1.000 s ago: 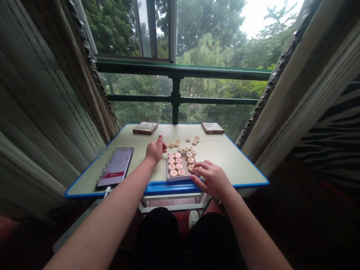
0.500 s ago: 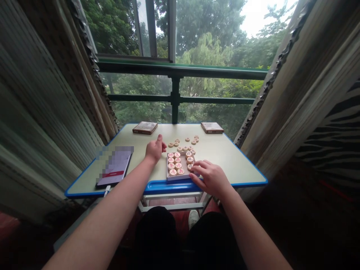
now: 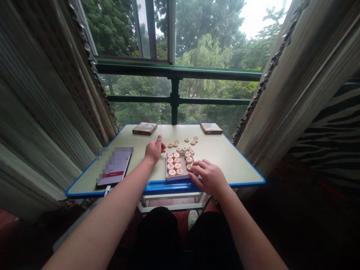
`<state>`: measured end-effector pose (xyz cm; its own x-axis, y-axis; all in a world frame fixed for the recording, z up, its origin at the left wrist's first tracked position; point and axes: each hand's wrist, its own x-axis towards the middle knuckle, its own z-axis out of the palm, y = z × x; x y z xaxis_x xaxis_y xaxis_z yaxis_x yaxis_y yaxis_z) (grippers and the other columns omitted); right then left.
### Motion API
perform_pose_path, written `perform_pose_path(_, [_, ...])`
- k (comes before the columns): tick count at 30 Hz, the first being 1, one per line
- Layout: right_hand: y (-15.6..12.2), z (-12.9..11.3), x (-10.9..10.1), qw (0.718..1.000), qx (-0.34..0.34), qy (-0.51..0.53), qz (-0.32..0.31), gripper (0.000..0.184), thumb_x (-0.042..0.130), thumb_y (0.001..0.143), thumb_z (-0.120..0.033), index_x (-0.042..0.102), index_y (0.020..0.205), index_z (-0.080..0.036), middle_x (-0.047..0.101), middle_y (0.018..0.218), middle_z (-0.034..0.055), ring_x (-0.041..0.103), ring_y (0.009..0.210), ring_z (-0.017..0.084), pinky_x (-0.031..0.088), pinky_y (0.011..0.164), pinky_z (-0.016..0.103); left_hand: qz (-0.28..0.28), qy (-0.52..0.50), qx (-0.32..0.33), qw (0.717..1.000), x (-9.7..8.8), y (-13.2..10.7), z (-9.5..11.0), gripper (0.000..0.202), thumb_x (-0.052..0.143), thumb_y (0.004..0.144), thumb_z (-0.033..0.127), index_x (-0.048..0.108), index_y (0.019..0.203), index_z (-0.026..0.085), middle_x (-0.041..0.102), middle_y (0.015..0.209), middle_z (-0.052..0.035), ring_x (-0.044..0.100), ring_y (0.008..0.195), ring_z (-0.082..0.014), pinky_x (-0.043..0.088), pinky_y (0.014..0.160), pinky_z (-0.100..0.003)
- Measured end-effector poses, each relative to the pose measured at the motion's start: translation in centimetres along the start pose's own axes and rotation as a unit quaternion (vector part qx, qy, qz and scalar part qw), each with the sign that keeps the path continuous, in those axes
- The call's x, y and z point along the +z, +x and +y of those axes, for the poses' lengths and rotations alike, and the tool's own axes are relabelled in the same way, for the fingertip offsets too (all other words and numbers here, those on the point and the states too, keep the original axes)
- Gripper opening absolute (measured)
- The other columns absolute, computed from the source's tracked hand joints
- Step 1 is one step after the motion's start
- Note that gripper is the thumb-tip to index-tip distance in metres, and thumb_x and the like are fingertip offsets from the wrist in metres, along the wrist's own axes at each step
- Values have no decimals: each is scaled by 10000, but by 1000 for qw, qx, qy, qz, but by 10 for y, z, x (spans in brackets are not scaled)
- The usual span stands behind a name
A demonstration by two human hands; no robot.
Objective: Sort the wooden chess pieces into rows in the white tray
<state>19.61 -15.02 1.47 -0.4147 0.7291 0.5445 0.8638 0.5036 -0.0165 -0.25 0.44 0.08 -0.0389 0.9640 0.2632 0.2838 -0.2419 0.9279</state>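
Observation:
A shallow white box [image 3: 184,177] sits at the table's near edge. On its left side are two columns of Chinese chess pieces with red characters [image 3: 177,160]. Pieces with dark characters [image 3: 188,160] line its right side. My right hand [image 3: 209,176] reaches over the box's right wall, thumb and fingertips closed around the lowest dark-marked Chinese chess piece [image 3: 189,167]. Left of the box, my left hand [image 3: 153,150] rests with thumb raised and fingers curled in; its palm is hidden. Several loose pieces [image 3: 184,149] lie just behind the box.
More loose pieces [image 3: 192,143] are scattered farther back on the pale, blue-edged table [image 3: 236,161]. Two flat brown boxes [image 3: 144,128] stand at the back corners. A tablet [image 3: 116,168], partly pixelated, lies at the left with a cable at its near end.
The camera view has shifted slightly. Both hands keep nearly the same places and poses, and the pieces look unmoved.

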Motion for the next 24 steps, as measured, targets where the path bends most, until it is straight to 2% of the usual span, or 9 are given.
perform_pose_path(6, [1,-1,-4,1000,-11,15,-9,248,536,835,-382,621,988,-207,629,994,79,530,844,194,440,686,313,3,23,14,1000,0,1,-2,534,355,789,595,575,524,186,586,443,-34,589,495,-168,415,533,-268])
perform_pose_path(16, [1,0,-4,999,-19,15,-27,261,504,844,-391,625,942,-181,629,939,89,508,828,203,443,704,341,-6,43,27,999,0,2,-4,457,417,769,546,581,543,184,595,460,-26,591,493,-161,408,519,-254])
perform_pose_path(24, [2,0,-3,999,-11,21,-26,250,499,848,-371,626,940,-177,632,978,90,517,831,199,448,719,349,-8,44,28,999,-1,2,-5,439,433,764,536,584,560,178,603,488,-32,586,520,-165,406,538,-259])
